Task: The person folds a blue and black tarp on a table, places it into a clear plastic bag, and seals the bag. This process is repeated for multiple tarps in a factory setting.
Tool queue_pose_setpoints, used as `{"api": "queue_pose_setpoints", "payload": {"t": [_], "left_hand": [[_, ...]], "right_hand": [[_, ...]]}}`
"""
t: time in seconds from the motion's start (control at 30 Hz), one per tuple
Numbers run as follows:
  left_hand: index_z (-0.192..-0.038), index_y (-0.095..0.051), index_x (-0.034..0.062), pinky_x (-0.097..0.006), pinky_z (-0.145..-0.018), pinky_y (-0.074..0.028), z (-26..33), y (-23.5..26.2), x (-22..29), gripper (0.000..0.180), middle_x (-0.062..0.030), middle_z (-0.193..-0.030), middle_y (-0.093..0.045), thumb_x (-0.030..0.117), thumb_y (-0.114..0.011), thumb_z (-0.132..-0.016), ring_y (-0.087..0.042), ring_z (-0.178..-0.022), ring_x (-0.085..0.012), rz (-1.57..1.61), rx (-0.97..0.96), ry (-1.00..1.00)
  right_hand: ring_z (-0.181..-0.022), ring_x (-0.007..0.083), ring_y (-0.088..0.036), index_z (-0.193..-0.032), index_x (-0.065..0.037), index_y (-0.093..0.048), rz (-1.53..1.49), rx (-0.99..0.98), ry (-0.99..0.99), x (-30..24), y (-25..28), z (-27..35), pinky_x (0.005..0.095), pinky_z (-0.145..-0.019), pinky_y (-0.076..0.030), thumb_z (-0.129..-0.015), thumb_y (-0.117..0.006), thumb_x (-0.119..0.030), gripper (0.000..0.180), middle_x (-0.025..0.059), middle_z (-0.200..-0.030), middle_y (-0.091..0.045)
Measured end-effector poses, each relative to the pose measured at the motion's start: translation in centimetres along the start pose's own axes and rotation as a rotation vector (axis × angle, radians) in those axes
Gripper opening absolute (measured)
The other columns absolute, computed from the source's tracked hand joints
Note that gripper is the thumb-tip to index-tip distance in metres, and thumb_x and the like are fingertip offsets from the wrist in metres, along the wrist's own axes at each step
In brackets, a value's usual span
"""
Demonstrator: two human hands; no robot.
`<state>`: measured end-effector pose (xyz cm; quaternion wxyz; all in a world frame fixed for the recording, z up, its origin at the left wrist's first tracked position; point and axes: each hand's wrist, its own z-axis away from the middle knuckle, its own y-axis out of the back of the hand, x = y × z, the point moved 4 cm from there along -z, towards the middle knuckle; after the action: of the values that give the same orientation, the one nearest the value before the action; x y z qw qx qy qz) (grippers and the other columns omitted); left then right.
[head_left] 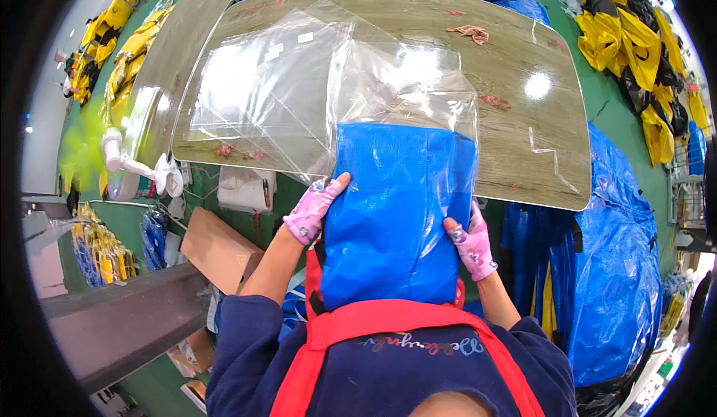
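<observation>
A folded blue bundle of smooth, coated-looking material is held upright against my front, its far end over the table's near edge. A clear plastic bag covers at least that far end and stretches onward over the tabletop. My left hand, in a pink patterned glove with bare fingertips, grips the bundle's left side, thumb on top. The same kind of glove is on my right hand, which grips the right side lower down, thumb on top. The other fingers of both hands are mostly hidden beneath.
The wood-patterned table carries flat clear bags and a brown scrap. A large blue plastic-covered pile stands right. A cardboard box sits lower left. Yellow and black bundles lie on the floor, far right.
</observation>
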<state>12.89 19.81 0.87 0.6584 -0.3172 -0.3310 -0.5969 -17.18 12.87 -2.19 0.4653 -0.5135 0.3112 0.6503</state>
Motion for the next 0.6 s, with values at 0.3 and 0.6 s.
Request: {"api": "queue_pose_setpoints", "payload": {"t": [0.3,0.6], "left_hand": [[-0.131,-0.052,0.0002,-0.032,-0.092,-0.047,-3.0,0.0,-2.2,0.066,-0.0105,-0.122,-0.059,0.051,-0.062,-0.09,-0.056,-0.108,-0.0177,0.21,0.066,-0.063],[-0.142,-0.037,0.0012,-0.036,-0.101,-0.044,-1.3,-2.0,-0.4,0.082,-0.0135,-0.13,-0.055,0.028,-0.08,-0.078,-0.054,-0.115,-0.022,0.197,0.01,-0.093]], "right_hand": [[-0.099,0.0198,-0.06,-0.126,0.0,-0.053,-0.028,0.011,-0.033,-2.0,1.0,-4.6,0.0344,-0.089,-0.049,-0.085,-0.071,-0.038,0.059,0.0123,-0.112,-0.064],[-0.093,0.0167,-0.062,-0.124,0.0,-0.053,-0.026,-0.058,-0.006,-2.8,1.4,-3.8,0.0296,-0.081,-0.051,-0.087,-0.07,-0.036,0.055,0.0098,-0.108,-0.065]]}}
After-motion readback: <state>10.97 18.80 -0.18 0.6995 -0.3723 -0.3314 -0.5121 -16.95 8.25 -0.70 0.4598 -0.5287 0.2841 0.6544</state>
